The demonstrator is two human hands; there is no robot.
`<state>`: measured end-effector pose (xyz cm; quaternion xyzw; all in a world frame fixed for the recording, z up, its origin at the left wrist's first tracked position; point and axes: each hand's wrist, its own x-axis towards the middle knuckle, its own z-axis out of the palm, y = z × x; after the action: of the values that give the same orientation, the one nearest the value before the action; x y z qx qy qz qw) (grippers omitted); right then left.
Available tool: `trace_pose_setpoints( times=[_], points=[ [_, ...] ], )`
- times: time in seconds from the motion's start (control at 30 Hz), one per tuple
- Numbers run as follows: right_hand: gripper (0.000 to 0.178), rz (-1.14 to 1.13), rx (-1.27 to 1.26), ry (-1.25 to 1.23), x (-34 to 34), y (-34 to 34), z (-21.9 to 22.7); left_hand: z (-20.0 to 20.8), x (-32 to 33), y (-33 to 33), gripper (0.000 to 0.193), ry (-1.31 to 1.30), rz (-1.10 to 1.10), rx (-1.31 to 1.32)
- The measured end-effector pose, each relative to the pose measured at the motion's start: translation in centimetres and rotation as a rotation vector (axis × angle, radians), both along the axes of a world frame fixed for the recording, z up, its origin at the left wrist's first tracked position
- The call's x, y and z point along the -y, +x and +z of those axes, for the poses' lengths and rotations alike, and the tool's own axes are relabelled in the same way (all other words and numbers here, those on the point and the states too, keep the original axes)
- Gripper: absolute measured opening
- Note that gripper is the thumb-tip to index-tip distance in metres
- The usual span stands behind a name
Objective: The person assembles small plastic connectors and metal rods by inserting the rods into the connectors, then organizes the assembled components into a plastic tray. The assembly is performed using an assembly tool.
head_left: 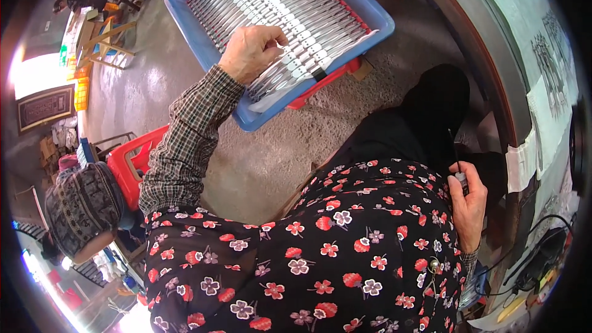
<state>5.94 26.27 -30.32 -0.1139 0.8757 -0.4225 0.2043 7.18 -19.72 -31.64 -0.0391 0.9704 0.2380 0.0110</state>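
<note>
My left hand [251,52] reaches over the blue plastic tray [246,118], thumb and fingers curled together in a pinch. What they grip, if anything, is too small to make out. Beneath and beside it, slim silvery metal pieces [336,9] lie side by side in rows, with white tags [296,40] along their middles. At my right side, my right hand [468,200] is closed around a small tool [458,154] with a thin dark shaft pointing upward and a greyish handle, mostly hidden in the fingers.
A red plastic edge [324,84] shows under the tray. On the right runs a workbench [493,37] with papers and cables. Another person in a patterned cap [83,206] sits at the left, near a red plastic chair [126,163]. A wooden stand [108,43] is farther back.
</note>
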Motion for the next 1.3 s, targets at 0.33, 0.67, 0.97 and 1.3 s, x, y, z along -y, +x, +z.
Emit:
trace_pose_setpoints(
  times=[0.33, 0.67, 0.97, 1.3],
  points=[
    [0.023, -0.05, -0.136, -0.095, -1.2, 2.4, 1.2, 5.9, -8.3, -3.7, 0.016, 0.118, -0.212, -0.124],
    [0.021, -0.053, -0.416, -0.151, -1.9, 9.1, 5.0, 13.7, -18.5, -3.6, 0.013, 0.13, -0.566, -0.423],
    [0.02, -0.111, -0.49, -0.152, -2.3, 17.3, 11.2, 20.4, -26.5, -1.9, 0.009, 0.088, -0.748, -0.675],
    [0.022, -0.179, -0.564, -0.141, 4.1, 23.6, 11.0, 20.9, -25.9, -1.3, 0.017, 0.066, -0.827, -0.86]
  ],
)
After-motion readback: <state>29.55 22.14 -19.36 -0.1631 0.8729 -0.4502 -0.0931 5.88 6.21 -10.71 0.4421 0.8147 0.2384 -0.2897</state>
